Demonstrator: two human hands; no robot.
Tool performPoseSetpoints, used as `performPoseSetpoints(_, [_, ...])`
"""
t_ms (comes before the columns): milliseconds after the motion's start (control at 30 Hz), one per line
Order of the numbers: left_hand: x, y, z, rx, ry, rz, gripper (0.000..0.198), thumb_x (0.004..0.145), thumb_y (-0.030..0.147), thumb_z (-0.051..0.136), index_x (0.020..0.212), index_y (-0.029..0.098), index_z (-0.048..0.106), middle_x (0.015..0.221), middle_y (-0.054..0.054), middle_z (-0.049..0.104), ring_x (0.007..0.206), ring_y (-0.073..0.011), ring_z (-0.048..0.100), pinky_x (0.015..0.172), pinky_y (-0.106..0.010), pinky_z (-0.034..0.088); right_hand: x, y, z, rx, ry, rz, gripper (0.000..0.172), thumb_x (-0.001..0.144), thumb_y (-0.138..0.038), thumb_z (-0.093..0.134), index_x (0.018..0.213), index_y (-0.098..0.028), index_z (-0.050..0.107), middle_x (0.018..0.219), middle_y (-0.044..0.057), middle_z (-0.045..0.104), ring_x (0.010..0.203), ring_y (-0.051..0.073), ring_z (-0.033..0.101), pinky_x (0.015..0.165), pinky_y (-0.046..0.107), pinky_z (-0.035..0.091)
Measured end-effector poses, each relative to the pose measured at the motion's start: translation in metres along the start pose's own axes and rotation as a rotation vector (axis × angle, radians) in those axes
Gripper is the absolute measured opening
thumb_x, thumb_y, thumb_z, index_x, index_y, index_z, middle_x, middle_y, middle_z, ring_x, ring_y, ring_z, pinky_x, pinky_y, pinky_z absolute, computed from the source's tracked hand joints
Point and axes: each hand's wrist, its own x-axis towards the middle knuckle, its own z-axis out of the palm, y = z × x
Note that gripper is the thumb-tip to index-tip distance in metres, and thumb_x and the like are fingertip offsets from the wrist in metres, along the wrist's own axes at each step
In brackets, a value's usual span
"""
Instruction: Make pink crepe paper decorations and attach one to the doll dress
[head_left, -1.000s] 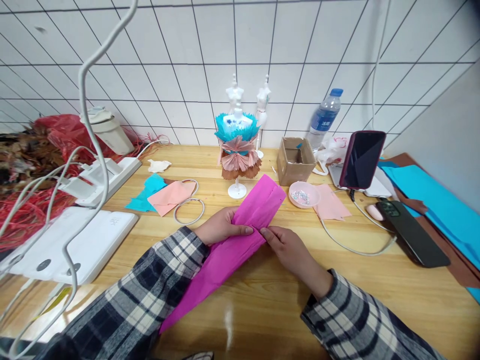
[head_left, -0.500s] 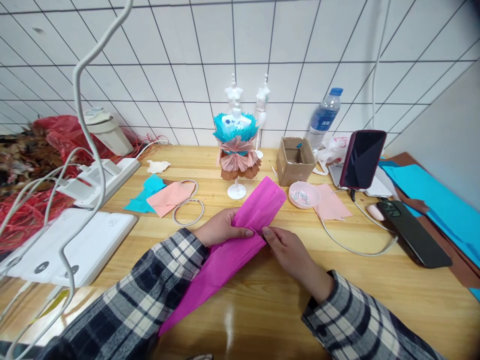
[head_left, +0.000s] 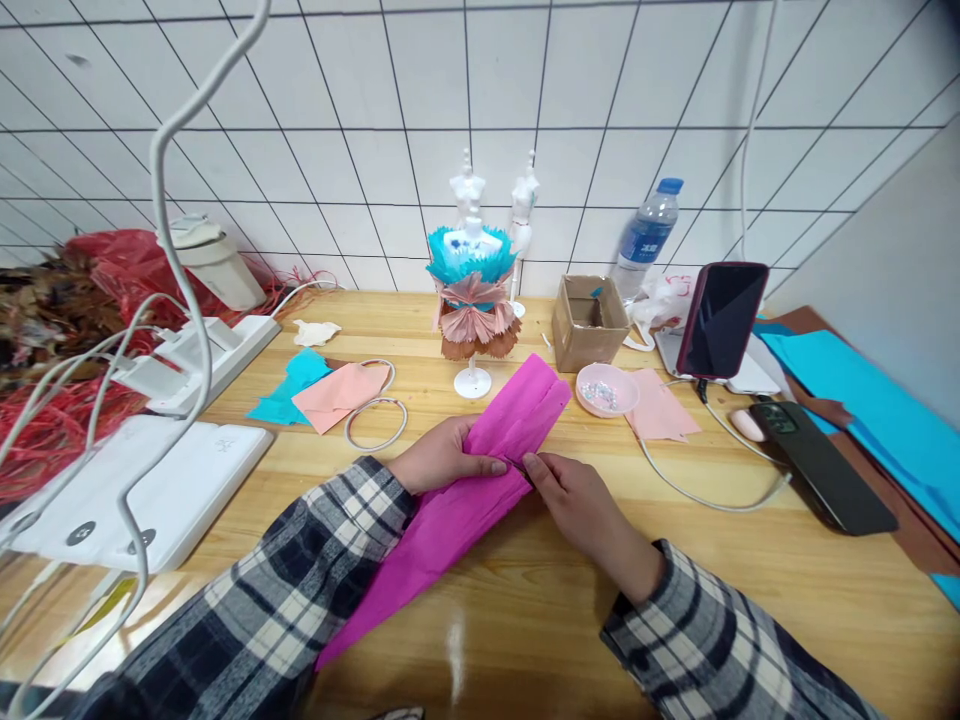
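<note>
Two hands meet on a long magenta paper strip (head_left: 517,410), soft and finely crinkled like crepe, folded lengthwise into a narrow band with creases running along it. The paper strip lies slantwise on the glossy, pale wooden table (head_left: 750,560). Its squared far end points toward a shallow round pink dish (head_left: 607,390) of small shiny beads, and its near end tapers toward the person's body.

The left hand (head_left: 441,455) wraps the strip's left edge, thumb laid flat on top and the other fingers curled out of sight beneath, pinching it. The right hand (head_left: 581,498) comes in from the right, its thumb and forefinger closed on a fold at the strip's right edge, fingertips almost touching the left thumb. Both wrists wear checked flannel sleeves.

Beyond the strip stands a small white mannequin (head_left: 472,300) in a skirt of pleated blue, pink and brown paper. An open cardboard box (head_left: 590,322) sits to its right, and two thin rings (head_left: 376,422) lie to its left.
</note>
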Motion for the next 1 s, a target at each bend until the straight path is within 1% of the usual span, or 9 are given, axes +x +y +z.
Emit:
performPoseSetpoints(200, [0.0005,0.0004,0.0007,0.056,0.015,0.018,0.029,0.071,0.032,0.077,0.092,0.015,0.067,0.085,0.002,0.068,0.076,-0.0143,0.06,0.073,-0.025,0.046,-0.0018,-0.0029,0.001,0.006,0.012,-0.013,0.045,0.097,-0.053,0.031,0.075,-0.021,0.055,0.073,0.002,0.064,0.068,0.018,0.055,0.061,0.027,0.032])
performPoseSetpoints(367, [-0.0003,0.0006,0.0011,0.044,0.013,-0.001,0.031,0.071,0.033,0.077,0.092,0.015,0.066,0.085,0.001,0.067,0.075,-0.0142,0.059,0.07,-0.024,0.046,-0.0013,-0.0019,0.0013,-0.007,-0.001,0.017,0.046,0.097,-0.053,0.031,0.074,-0.021,0.054,0.072,0.003,0.063,0.067,0.018,0.054,0.061,0.027,0.031])
performPoseSetpoints(467, [-0.0003,0.0008,0.0009,0.032,0.001,0.0,0.029,0.072,0.032,0.077,0.092,0.015,0.065,0.084,0.001,0.066,0.074,-0.0136,0.058,0.068,-0.023,0.046,-0.0014,-0.0014,0.0021,-0.001,0.0,0.002,0.045,0.097,-0.053,0.031,0.074,-0.022,0.054,0.071,0.002,0.062,0.067,0.018,0.053,0.061,0.028,0.031])
performPoseSetpoints(667, [0.0008,0.0001,0.0009,0.047,0.0,0.03,0.028,0.072,0.032,0.077,0.093,0.015,0.066,0.085,0.002,0.066,0.076,-0.0134,0.058,0.071,-0.023,0.046,-0.0019,-0.0024,0.0035,0.0,-0.001,-0.008,0.045,0.097,-0.053,0.03,0.076,-0.022,0.053,0.073,0.002,0.062,0.068,0.019,0.053,0.062,0.028,0.032])
performPoseSetpoints(833, [0.0002,0.0012,0.0033,0.041,0.006,0.024,0.028,0.072,0.031,0.077,0.092,0.015,0.066,0.084,0.002,0.067,0.075,-0.0137,0.059,0.072,-0.024,0.047,-0.0024,-0.0035,0.0045,-0.015,0.018,-0.004,0.045,0.097,-0.053,0.03,0.076,-0.022,0.054,0.072,0.003,0.062,0.067,0.019,0.053,0.062,0.028,0.032])
performPoseSetpoints(1000, [-0.0009,0.0011,0.0035,0.018,0.024,0.024,0.03,0.07,0.032,0.078,0.092,0.014,0.066,0.085,0.0,0.069,0.076,-0.0151,0.061,0.072,-0.026,0.048,-0.0013,-0.0032,0.0039,0.023,0.018,-0.005,0.046,0.097,-0.053,0.03,0.076,-0.021,0.055,0.073,0.003,0.064,0.068,0.018,0.055,0.062,0.027,0.033])
